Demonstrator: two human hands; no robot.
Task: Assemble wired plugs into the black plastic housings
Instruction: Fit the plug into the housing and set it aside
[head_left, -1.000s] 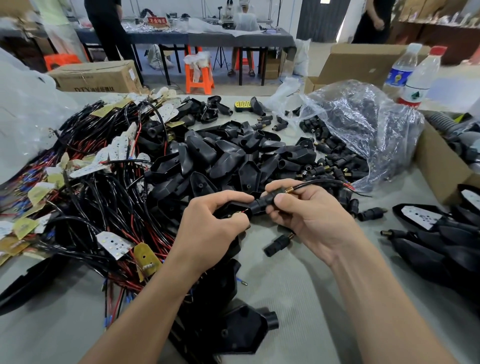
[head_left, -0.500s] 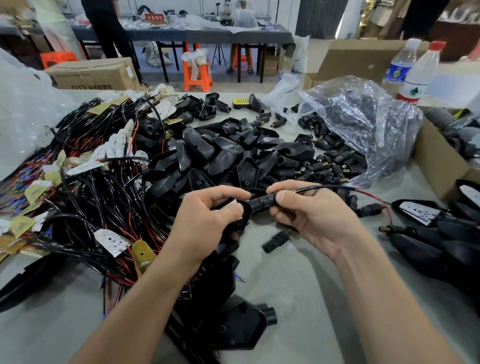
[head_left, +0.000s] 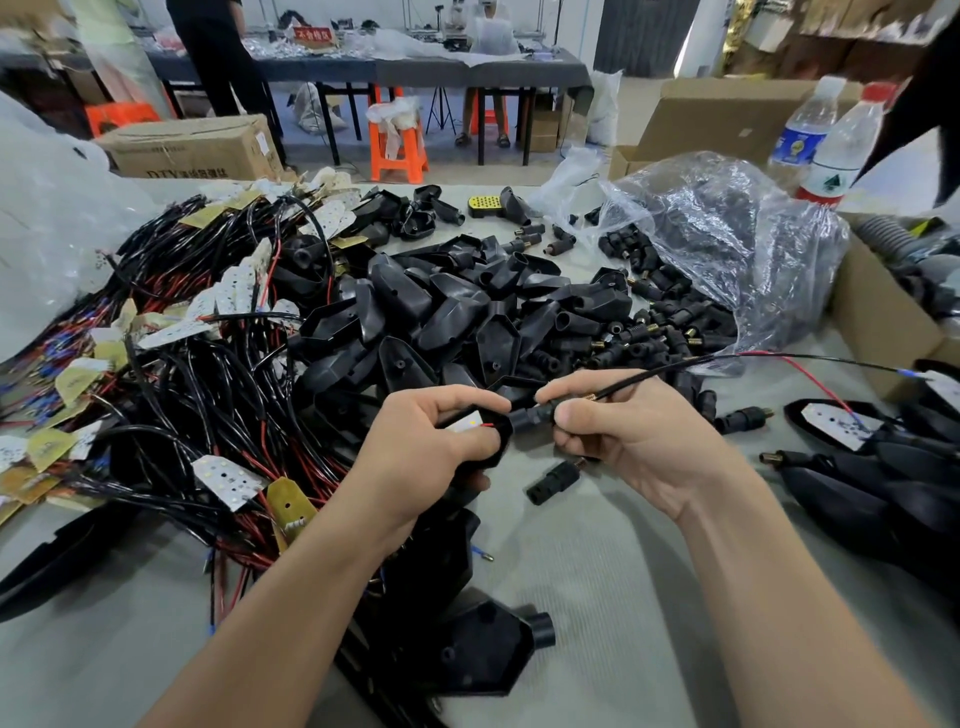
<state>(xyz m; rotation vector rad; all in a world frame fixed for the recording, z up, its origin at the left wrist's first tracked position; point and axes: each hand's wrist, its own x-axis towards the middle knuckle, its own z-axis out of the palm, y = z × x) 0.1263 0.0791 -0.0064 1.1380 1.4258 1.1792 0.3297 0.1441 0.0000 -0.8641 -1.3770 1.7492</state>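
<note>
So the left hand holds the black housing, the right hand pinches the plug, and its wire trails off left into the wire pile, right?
Not quite. The head view shows the wire running right, toward the cardboard box, not left. The rest holds: the left hand holds the black housing and the right hand pinches the plug.

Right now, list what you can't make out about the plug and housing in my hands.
Head view only:
- the housing: mostly covered by the left hand, so its shape and opening are hidden.
- the plug: how deep it sits is unclear, because the right hand covers its rear.
- the white card under the left thumb: only a sliver shows.
</note>
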